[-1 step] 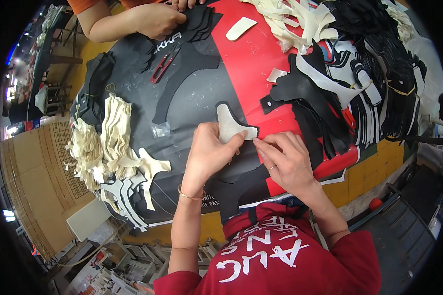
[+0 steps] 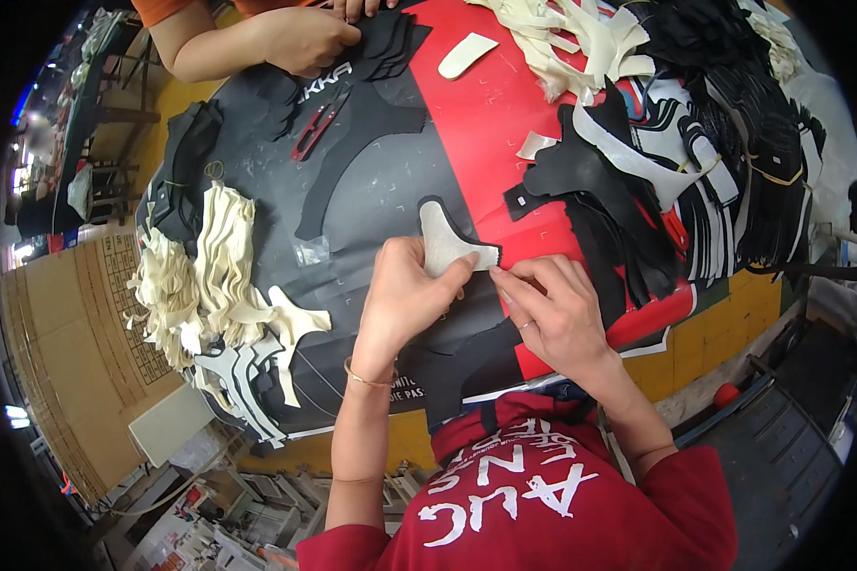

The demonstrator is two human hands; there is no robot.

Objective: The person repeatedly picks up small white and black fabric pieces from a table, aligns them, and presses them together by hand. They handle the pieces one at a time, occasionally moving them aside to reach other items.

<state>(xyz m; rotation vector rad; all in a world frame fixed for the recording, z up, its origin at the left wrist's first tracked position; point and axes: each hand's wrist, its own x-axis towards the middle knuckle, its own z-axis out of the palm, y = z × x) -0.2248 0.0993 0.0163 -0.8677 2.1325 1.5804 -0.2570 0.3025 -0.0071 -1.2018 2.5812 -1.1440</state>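
We find the pale fabric piece (image 2: 445,238), edged in black along its inner curve, held over the middle of the surface (image 2: 381,276), near the line where its black covering meets the red. The left hand (image 2: 412,285) pinches it at the lower side: the thumb lies flat on the upper face, and the other fingers pass underneath, mostly hidden. The right hand (image 2: 557,309) has thumb and forefinger pressed together at the piece's lower right corner; we cannot tell whether they grip the edge itself or something finer.

Beyond the left hand we note a small clear packet (image 2: 311,251), a curved black piece (image 2: 338,171) and red-handled snips (image 2: 312,131). A tied cream bundle (image 2: 224,257) lies at the left. At the right we record a heap of black pieces (image 2: 600,190) and, beside it, striped black-and-white stacks (image 2: 703,238). Across the surface, a co-worker's hand (image 2: 316,43) is beside stacked black cut-outs (image 2: 390,43).
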